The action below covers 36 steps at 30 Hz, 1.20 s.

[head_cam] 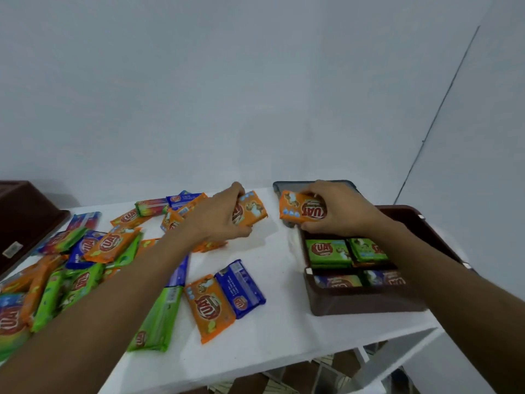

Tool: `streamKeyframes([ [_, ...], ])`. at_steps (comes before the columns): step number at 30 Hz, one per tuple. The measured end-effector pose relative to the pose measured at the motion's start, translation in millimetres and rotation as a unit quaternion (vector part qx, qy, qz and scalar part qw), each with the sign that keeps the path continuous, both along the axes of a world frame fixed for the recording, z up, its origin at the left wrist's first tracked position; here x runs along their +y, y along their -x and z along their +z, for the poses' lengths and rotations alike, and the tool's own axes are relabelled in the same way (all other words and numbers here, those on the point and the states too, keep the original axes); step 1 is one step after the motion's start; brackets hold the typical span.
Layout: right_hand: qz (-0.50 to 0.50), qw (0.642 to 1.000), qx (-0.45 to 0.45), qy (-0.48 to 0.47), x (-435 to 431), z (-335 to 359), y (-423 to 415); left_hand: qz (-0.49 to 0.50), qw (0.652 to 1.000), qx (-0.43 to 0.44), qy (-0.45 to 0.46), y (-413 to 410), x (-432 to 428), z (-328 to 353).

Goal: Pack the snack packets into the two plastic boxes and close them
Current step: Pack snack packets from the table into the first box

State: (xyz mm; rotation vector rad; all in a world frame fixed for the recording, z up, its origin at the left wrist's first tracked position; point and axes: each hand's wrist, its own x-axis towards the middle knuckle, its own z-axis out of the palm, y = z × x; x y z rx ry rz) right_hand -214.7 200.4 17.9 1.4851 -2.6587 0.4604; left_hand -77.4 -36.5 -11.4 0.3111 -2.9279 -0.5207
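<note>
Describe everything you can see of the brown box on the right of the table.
The brown box is rectangular and looks like dark, glossy plastic. It stands open on the white table, near its right edge; what seems its lid, with small white clips, lies back on the far right side. Inside, green packets fill the far row and darker packets the near row. The right hand holds an orange packet over its far left corner, and the forearm crosses above it.
</note>
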Motion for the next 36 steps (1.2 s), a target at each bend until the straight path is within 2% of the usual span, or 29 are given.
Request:
streamKeyframes([
  [6, -0.045, 0.992, -0.033, -0.114, 76, -9, 60, -0.133, 0.989, 0.071, -0.001, 48, 76, 38],
  [11, -0.051, 0.971, 0.040, -0.229, 109, -37, 85, -0.166, 0.982, -0.017, 0.085, 94, 145, 19],
  [14, -0.045, 0.969, 0.028, -0.242, 116, -56, 90, -0.167, 0.972, -0.087, 0.139, 114, 167, -4],
  [18, -0.030, 0.976, 0.042, -0.211, 121, -70, 92, -0.155, 0.955, -0.157, 0.197, 127, 177, -26],
  [21, -0.017, 0.978, 0.061, -0.197, 122, -73, 92, -0.156, 0.943, -0.155, 0.251, 129, 185, -37],
  [25, 0.009, 0.970, 0.052, -0.237, 115, -78, 95, -0.142, 0.939, -0.151, 0.275, 130, 185, -43],
  [30, 0.045, 0.952, 0.111, -0.281, 104, -77, 104, -0.136, 0.930, -0.141, 0.312, 135, 184, -48],
  [36, 0.056, 0.968, 0.047, -0.242, 116, -82, 110, -0.097, 0.936, -0.142, 0.307, 138, 182, -54],
])
